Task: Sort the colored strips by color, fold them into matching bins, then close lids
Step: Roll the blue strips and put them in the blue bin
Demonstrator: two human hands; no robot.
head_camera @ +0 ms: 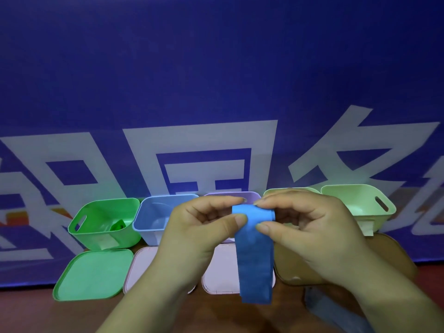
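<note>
One blue banner [216,68] with white characters behind, green bin [105,227], blue bin [153,222] and purple bin [249,197] open in a row, green lid [93,275] lying before its bin, left hand [199,234] and right hand [310,227] each pinching the top of a blue strip [255,258], which hangs before the purple bin.

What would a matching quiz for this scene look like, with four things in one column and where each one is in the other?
Things:
1. blue strip
2. green bin
3. green lid
4. pale green bin

Places:
A. far right of the row
B. lying flat in front of the green bin
C. pinched between left hand and right hand
D. far left of the row

Pairs: 1-C, 2-D, 3-B, 4-A
</note>
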